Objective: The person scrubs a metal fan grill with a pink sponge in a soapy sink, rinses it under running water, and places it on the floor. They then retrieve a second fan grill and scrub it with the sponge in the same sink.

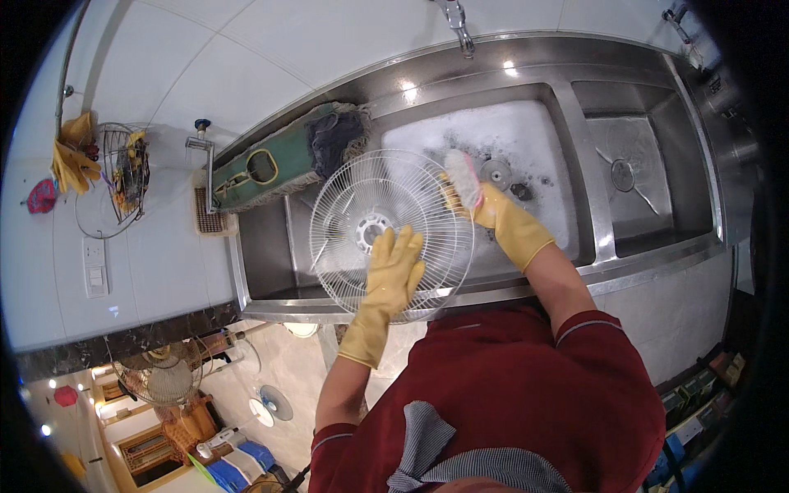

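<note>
A round white wire fan grille (pixel 345 185) lies over the stainless steel sink, overlapping the foamy basin and the divider on its left. My left hand (pixel 394 271), in a yellow rubber glove, rests on the grille near its hub with the fingers spread. My right hand (pixel 487 206), gloved the same way, grips a scrubbing brush (pixel 462 175) with pale bristles and a pink edge at the grille's right rim. Part of the right hand's fingers is hidden behind the brush. Soap suds and a round drain fitting (pixel 495 175) show in the basin beyond.
A green mat (pixel 277 161) with dark cloth lies across the left basin. A faucet (pixel 459 28) hangs over the back edge; another tap (pixel 206 148) stands left. A smaller basin (pixel 641 172) is at right. Gloves (pixel 74 163) and a wire basket (pixel 123 172) hang on the wall.
</note>
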`<action>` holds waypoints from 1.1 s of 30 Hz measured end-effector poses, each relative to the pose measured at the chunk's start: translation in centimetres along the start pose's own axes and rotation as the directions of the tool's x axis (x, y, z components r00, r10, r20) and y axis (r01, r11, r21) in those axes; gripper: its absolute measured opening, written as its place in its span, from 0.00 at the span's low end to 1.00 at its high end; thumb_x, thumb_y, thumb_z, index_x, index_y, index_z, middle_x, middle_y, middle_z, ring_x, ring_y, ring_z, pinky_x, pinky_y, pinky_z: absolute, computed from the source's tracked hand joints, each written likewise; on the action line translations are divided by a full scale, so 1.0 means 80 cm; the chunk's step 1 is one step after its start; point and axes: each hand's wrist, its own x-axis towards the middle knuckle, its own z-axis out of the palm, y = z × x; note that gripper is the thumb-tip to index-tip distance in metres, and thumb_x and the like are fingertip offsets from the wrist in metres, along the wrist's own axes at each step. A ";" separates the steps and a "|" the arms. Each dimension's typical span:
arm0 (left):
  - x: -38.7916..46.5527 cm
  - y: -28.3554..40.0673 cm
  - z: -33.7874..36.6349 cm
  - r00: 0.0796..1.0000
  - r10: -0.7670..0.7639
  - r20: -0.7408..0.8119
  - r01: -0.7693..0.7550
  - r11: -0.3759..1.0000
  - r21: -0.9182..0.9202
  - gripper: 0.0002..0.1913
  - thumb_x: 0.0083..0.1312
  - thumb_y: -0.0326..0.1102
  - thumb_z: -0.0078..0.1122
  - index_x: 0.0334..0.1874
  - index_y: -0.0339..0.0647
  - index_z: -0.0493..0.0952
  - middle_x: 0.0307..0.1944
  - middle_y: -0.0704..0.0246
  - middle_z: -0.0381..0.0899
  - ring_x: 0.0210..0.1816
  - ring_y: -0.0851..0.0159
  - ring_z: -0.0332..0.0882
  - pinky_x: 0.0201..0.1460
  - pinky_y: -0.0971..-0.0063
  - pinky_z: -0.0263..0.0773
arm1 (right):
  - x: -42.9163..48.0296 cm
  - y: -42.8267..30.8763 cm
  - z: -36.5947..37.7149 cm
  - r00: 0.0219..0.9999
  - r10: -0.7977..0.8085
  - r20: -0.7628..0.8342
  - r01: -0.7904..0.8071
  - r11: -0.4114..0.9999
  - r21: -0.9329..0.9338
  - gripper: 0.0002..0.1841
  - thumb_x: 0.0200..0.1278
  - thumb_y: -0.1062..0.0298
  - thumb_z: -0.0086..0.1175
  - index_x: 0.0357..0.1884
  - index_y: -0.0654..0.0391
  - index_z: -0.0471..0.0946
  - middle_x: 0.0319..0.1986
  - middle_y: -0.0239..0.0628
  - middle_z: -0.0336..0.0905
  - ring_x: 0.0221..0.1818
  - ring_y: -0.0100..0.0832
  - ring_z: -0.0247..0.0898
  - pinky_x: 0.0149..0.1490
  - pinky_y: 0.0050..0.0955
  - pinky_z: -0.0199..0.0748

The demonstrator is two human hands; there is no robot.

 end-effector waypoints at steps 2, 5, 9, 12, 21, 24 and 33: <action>-0.001 -0.019 -0.013 0.998 0.041 0.044 -0.040 0.999 -0.030 0.27 0.78 0.42 0.60 0.76 0.40 0.73 0.79 0.47 0.69 0.79 0.33 0.63 0.84 0.43 0.54 | -0.004 0.007 0.017 0.990 -0.031 -0.137 0.007 0.985 -0.173 0.21 0.88 0.62 0.40 0.70 0.58 0.79 0.56 0.45 0.86 0.47 0.32 0.85 0.50 0.32 0.89; -0.005 -0.044 -0.020 0.994 -0.057 -0.095 0.035 0.976 -0.216 0.27 0.78 0.41 0.61 0.75 0.36 0.74 0.77 0.46 0.71 0.79 0.34 0.65 0.84 0.43 0.55 | -0.023 0.060 0.033 0.966 -0.071 -0.248 0.053 0.995 -0.079 0.20 0.86 0.63 0.41 0.65 0.58 0.82 0.46 0.44 0.89 0.38 0.35 0.86 0.42 0.38 0.88; 0.004 -0.049 0.017 0.799 -0.512 -0.316 0.535 0.845 -0.017 0.34 0.81 0.48 0.53 0.83 0.36 0.63 0.82 0.42 0.61 0.83 0.33 0.55 0.86 0.41 0.45 | -0.051 0.142 0.017 0.938 0.124 -0.322 -0.073 0.983 0.166 0.19 0.84 0.60 0.46 0.66 0.51 0.83 0.40 0.39 0.89 0.37 0.32 0.85 0.40 0.34 0.85; 0.006 -0.040 0.045 0.793 -0.564 -0.231 0.598 0.792 0.121 0.36 0.83 0.53 0.46 0.85 0.37 0.58 0.84 0.40 0.56 0.83 0.30 0.51 0.86 0.39 0.41 | -0.046 0.129 -0.035 0.929 -0.123 -0.349 -0.122 0.789 -0.603 0.17 0.82 0.61 0.50 0.63 0.52 0.84 0.37 0.37 0.89 0.40 0.33 0.85 0.41 0.35 0.82; 0.008 -0.033 0.046 0.795 -0.565 -0.220 0.598 0.790 0.134 0.36 0.83 0.55 0.45 0.85 0.38 0.59 0.84 0.40 0.55 0.83 0.30 0.51 0.86 0.37 0.40 | -0.043 0.066 -0.104 0.922 -0.289 0.260 -0.067 -0.777 -0.626 0.19 0.77 0.64 0.54 0.66 0.53 0.75 0.43 0.51 0.88 0.48 0.54 0.87 0.50 0.50 0.84; 0.007 -0.031 0.046 0.794 -0.567 -0.219 0.600 0.788 0.135 0.36 0.83 0.54 0.46 0.85 0.39 0.59 0.85 0.41 0.55 0.84 0.31 0.51 0.86 0.37 0.39 | -0.050 0.066 -0.098 0.977 -0.033 0.211 0.091 -0.830 -0.550 0.21 0.78 0.65 0.54 0.69 0.54 0.73 0.51 0.53 0.87 0.52 0.53 0.87 0.53 0.51 0.85; 0.009 -0.032 0.049 0.789 -0.567 -0.237 0.601 0.793 0.104 0.36 0.83 0.55 0.47 0.85 0.40 0.60 0.84 0.42 0.56 0.83 0.31 0.52 0.86 0.37 0.39 | -0.020 0.051 -0.014 0.639 -0.706 0.305 0.265 -0.171 -0.949 0.33 0.75 0.73 0.53 0.82 0.49 0.66 0.65 0.59 0.79 0.60 0.58 0.82 0.61 0.50 0.81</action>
